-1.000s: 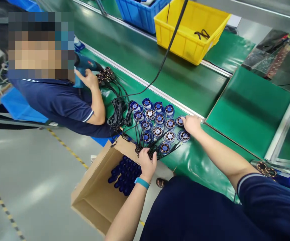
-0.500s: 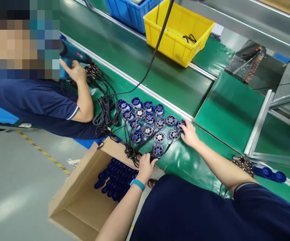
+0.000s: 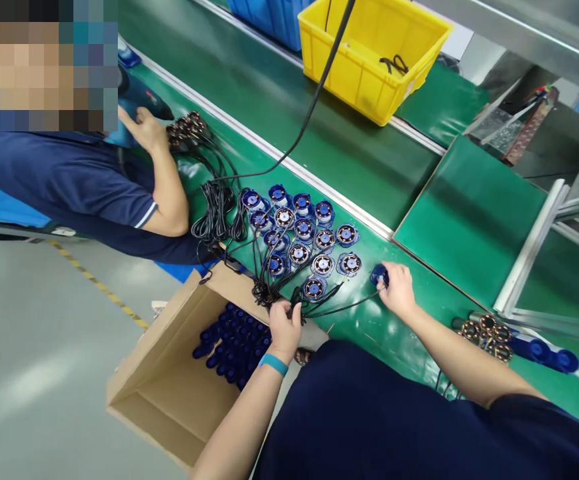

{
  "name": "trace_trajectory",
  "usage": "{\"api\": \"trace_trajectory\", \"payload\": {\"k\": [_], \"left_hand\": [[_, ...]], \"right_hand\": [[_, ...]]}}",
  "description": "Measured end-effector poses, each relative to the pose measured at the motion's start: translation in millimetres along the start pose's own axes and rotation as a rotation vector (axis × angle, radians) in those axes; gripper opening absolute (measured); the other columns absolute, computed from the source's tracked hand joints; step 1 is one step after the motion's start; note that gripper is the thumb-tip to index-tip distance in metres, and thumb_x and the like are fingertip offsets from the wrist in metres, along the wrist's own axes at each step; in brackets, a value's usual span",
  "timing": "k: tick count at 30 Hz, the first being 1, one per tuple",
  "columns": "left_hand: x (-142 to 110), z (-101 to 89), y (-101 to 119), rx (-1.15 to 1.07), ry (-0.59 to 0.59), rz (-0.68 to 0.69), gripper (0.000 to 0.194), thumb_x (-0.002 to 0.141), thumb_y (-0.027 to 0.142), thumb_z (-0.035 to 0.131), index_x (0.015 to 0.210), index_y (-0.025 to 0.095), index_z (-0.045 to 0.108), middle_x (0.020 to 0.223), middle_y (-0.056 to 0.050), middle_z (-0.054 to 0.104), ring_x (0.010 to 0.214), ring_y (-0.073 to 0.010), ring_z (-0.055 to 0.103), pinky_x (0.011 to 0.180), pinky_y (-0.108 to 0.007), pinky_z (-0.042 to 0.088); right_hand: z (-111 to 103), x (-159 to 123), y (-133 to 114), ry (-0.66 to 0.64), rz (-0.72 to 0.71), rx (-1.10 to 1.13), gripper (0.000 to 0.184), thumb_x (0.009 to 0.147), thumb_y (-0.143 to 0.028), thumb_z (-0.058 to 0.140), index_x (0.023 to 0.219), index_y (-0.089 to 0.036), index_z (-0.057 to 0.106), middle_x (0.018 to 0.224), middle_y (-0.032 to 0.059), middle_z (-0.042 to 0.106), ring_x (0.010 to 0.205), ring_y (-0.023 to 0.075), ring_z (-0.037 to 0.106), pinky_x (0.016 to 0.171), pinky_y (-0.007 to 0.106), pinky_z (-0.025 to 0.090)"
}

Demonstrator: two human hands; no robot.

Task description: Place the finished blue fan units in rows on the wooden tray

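My right hand point(image 3: 397, 288) is closed on a small blue motor unit point(image 3: 378, 275), tilted, right of the group on the green bench. A black cable point(image 3: 342, 309) runs from that unit toward my left hand point(image 3: 285, 327). My left hand is closed at the bench's near edge on a bundle of black cables point(image 3: 268, 292); its fingertips partly hide it. Several round blue motor units point(image 3: 299, 253) with copper-coloured spots in a ring stand close together, their cables trailing to this bundle.
An open cardboard box point(image 3: 154, 400) with blue cylindrical parts point(image 3: 229, 340) stands below left. Coiled cables point(image 3: 214, 210) lie near a co-worker's arm point(image 3: 169, 193) and power tool point(image 3: 144, 97). Copper-wound cylinders point(image 3: 487, 333) lie right. A yellow bin point(image 3: 349, 83) stands on the conveyor point(image 3: 249, 80).
My right hand has drawn one motor unit away from the group, toward me and to the right; its cable now stretches out. My left hand stays at the cables, with its fingers closed more tightly.
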State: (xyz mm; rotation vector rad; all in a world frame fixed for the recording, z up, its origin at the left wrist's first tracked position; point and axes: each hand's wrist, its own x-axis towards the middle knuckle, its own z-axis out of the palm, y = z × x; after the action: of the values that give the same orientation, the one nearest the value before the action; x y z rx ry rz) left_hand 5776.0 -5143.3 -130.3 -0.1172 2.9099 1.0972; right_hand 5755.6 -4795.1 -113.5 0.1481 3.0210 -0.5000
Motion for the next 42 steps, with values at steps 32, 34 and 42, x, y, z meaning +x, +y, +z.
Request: {"api": "trace_trajectory", "payload": {"k": [32, 34, 42], "left_hand": [[-134.8, -118.1, 142.7, -0.462, -0.604, 0.016, 0.033, 0.101, 0.042, 0.05, 0.076, 0.022, 0.043, 0.07, 0.004, 0.046, 0.067, -0.013, 0.045, 0.067, -0.029, 0.033], [-165.3, -137.1, 159.2, -0.515, -0.563, 0.011, 0.034, 0.102, 0.045, 0.048, 0.077, 0.022, 0.042, 0.07, 0.004, 0.045, 0.067, -0.0124, 0.044, 0.067, -0.029, 0.032], [-287.2, -188.2, 199.2, -0.584, -0.276, -0.14, 0.035, 0.1, 0.04, 0.054, 0.074, 0.022, 0.036, 0.068, 0.005, 0.041, 0.064, -0.0113, 0.037, 0.064, -0.03, 0.029]], "right_hand": [[-73.8, -55.3, 19.1, 0.291, -0.495, 0.068, 0.039, 0.098, -0.056, 0.054, 0.085, -0.022, 0.066, 0.083, 0.0096, 0.066, 0.083, 0.0262, 0.062, 0.076, 0.039, 0.052], [-87.2, -51.8, 3.7, 0.294, -0.59, 0.097, 0.037, 0.097, -0.056, 0.056, 0.086, -0.022, 0.066, 0.084, 0.0094, 0.066, 0.083, 0.0263, 0.062, 0.076, 0.04, 0.053], [-100.3, -44.1, -117.1, 0.2, -1.009, 0.27, 0.032, 0.096, -0.054, 0.058, 0.087, -0.024, 0.064, 0.086, 0.0101, 0.067, 0.089, 0.0274, 0.065, 0.08, 0.042, 0.056]]}}
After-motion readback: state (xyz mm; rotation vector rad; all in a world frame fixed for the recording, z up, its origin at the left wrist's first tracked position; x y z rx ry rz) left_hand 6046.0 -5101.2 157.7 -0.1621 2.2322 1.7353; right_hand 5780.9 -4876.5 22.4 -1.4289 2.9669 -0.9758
